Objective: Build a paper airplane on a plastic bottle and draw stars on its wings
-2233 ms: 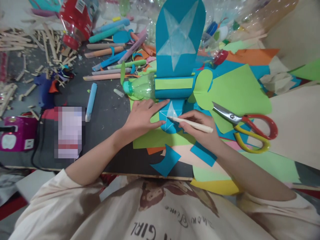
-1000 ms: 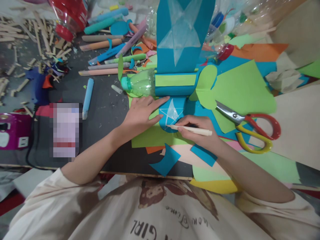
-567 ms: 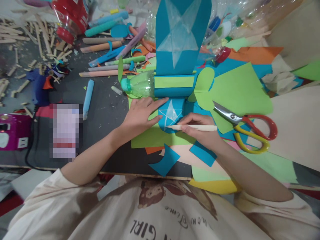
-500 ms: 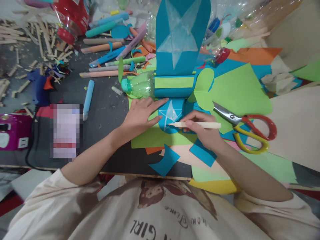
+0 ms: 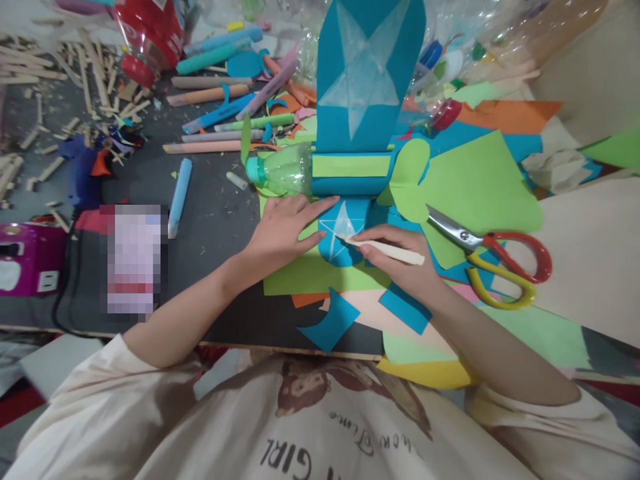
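Observation:
My right hand (image 5: 400,250) grips a white marker (image 5: 397,253), its tip on the lower blue paper wing (image 5: 345,255). A white star outline shows on that wing, with its top point filled in white. With fingers spread, my left hand (image 5: 287,227) presses on the wing's left edge and the green paper (image 5: 285,277) beneath. The wing joins a blue paper band around a clear plastic bottle (image 5: 287,168) lying on its side, with a teal cap. Opposite, the upper blue wing (image 5: 330,127) carries a large white star. Green paper leaf shapes (image 5: 411,170) stick out at the bottle's right end.
Scissors (image 5: 465,237) with red and yellow handles lie open at the right on paper sheets. Several markers (image 5: 215,97) lie at upper left. A blue glue gun (image 5: 83,173), a blurred-out phone-like object (image 5: 133,260) and wooden stick pieces (image 5: 90,73) are at the left.
The marker tip has moved up a little toward the star's middle, and the marker's back end has swung down. My left hand stays in place on the wing.

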Tool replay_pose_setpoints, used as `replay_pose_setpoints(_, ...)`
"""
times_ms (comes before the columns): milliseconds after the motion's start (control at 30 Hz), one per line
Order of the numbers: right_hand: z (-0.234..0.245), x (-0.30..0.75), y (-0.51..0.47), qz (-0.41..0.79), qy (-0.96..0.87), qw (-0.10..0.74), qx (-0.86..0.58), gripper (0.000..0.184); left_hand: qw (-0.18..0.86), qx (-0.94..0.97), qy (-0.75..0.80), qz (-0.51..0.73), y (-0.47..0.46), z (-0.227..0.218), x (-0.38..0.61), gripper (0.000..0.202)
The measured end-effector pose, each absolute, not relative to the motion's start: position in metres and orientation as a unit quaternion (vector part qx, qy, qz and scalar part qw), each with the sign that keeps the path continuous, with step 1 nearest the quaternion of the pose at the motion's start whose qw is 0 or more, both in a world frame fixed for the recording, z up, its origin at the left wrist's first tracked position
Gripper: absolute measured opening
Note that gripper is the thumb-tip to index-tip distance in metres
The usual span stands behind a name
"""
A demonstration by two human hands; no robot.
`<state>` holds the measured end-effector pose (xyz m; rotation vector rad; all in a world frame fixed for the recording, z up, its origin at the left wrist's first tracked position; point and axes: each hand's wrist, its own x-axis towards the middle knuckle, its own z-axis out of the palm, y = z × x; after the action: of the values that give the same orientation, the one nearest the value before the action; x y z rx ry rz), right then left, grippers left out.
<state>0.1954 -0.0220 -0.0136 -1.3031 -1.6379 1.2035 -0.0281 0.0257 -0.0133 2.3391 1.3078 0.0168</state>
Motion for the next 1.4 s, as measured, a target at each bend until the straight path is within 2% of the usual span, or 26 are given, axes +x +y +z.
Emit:
replay_pose_setpoints(767,-0.0095,0.1948,-0.0231,0.481,-0.651,0.325,-0.490,0.010,0.234,0.852,0.468,0.022,0.0267,-0.0154,-0.0290,0.057)
replay_pose_setpoints(1400,-0.0123,0.1957,-0.0240,0.490,-0.652,0.336,-0.471,0.011,0.235,0.850,0.472,0.016,0.0266,-0.0137,-0.0285,0.056)
